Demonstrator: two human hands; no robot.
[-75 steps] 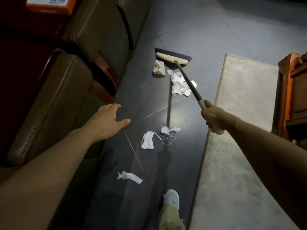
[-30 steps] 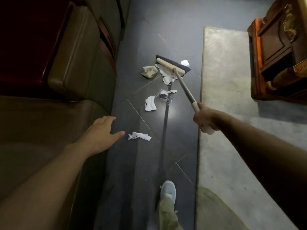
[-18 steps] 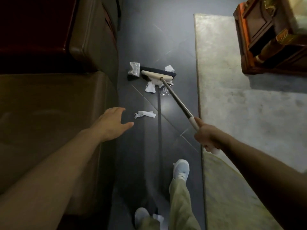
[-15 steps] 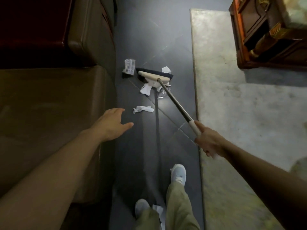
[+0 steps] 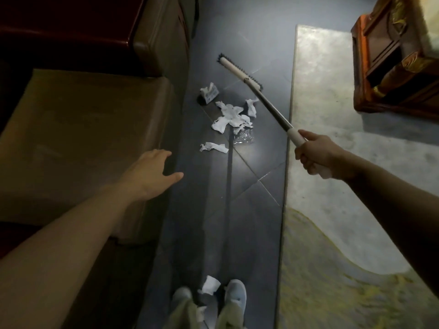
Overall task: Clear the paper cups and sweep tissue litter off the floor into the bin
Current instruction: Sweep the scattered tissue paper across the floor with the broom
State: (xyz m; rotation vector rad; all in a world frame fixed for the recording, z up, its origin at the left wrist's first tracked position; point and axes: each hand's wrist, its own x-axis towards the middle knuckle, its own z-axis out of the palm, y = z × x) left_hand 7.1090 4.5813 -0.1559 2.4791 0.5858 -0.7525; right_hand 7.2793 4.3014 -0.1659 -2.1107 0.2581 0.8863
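Tissue litter (image 5: 231, 116): white
Broom (image 5: 240, 73): cream head, dark bristles
Floor (image 5: 242, 186): dark grey tiles
Rug (image 5: 332, 162): pale grey, yellow swirl
Sofa (image 5: 83, 138): olive-brown
Cabinet (image 5: 384, 62): orange-brown wood

Dim, murky light throughout; 1 soft glare patch on the dark floor tiles (image 5: 241, 160); the broom handle (image 5: 273, 109) throws 1 long thin shadow down them; pale rug (image 5: 320, 103) brightest; frame edges bow and blur slightly.

I see the dark floor (image 5: 249, 210) carrying a tissue heap (image 5: 231, 116) midway, a clear wrapper (image 5: 244, 138), perhaps plastic, touching it, one scrap (image 5: 210, 284) at the near edge, and a rug (image 5: 332, 115) along the right.
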